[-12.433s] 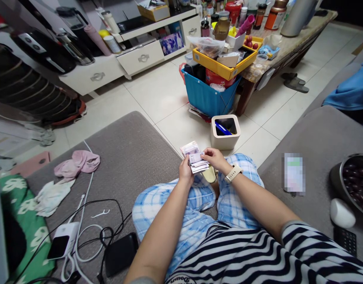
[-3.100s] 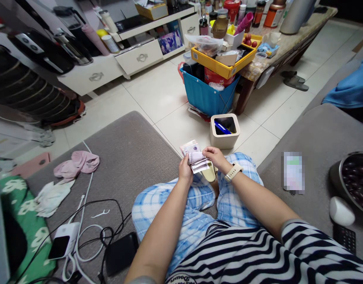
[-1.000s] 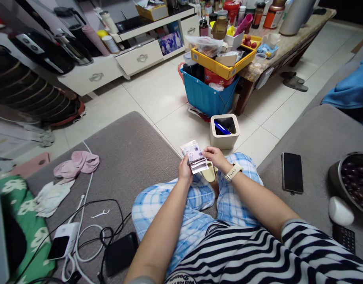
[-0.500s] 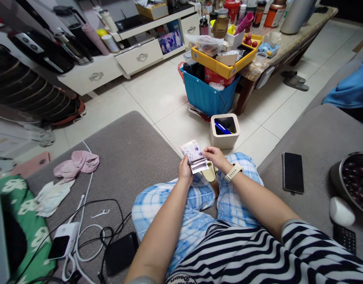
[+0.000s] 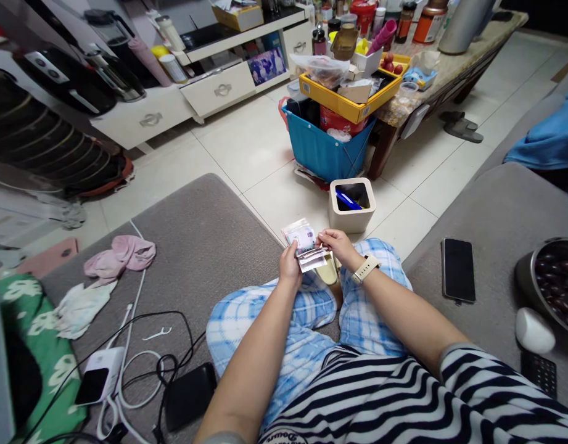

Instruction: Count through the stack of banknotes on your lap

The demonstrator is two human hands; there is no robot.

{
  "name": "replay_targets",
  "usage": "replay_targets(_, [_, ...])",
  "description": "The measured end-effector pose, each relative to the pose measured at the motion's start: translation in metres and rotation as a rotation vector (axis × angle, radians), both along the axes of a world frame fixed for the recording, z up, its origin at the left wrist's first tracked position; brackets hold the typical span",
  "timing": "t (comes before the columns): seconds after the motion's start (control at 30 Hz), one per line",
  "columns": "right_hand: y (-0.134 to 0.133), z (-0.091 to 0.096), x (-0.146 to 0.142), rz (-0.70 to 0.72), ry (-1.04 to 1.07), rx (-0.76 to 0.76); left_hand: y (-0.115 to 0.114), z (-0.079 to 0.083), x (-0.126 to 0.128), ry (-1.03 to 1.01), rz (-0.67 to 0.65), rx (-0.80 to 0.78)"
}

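Observation:
A small stack of banknotes point(image 5: 303, 237), pale with purple and pink print, is held over my lap. Closed around its lower left side is my left hand point(image 5: 290, 264), thumb across the notes. The near part of the stack folds down toward me, showing several layered edges. At the right edge, my right hand point(image 5: 338, 245) has its thumb and fingertips pinched together on a note. That wrist wears a cream-banded watch point(image 5: 366, 269). Just past the hands, a beige square bin point(image 5: 351, 221) with a blue wrapper inside stands on the floor.
Left on the grey sofa point(image 5: 191, 234) lie tangled cables, a white power bank point(image 5: 100, 373), a black case point(image 5: 190, 396) and a pink cloth point(image 5: 121, 259). Rightward are a phone point(image 5: 458, 270) and a metal bowl of dark fruit point(image 5: 526, 280). A blue basket point(image 5: 327, 148) stands ahead.
The top note's printed face looks different, with the notes at the right edge shifted down slightly under my right fingers. My left hand keeps its hold in the same place.

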State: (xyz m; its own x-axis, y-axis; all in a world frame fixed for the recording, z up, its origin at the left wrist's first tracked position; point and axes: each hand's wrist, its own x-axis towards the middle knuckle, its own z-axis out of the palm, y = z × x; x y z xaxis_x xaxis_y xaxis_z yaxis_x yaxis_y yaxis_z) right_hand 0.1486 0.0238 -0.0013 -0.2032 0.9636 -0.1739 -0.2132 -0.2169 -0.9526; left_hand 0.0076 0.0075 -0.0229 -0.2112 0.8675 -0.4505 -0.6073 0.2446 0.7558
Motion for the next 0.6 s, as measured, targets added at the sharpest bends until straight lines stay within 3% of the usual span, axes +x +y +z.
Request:
replay_targets(0.27, [0.002,-0.006,-0.001,-0.147,-0.074,-0.014,-0.001,-0.002,0.001,-0.023,-0.047,0.022])
replay_targets(0.6, [0.003,-0.008,-0.001,-0.101,-0.080,-0.055,-0.003,-0.005,0.001,-0.002,-0.080,0.040])
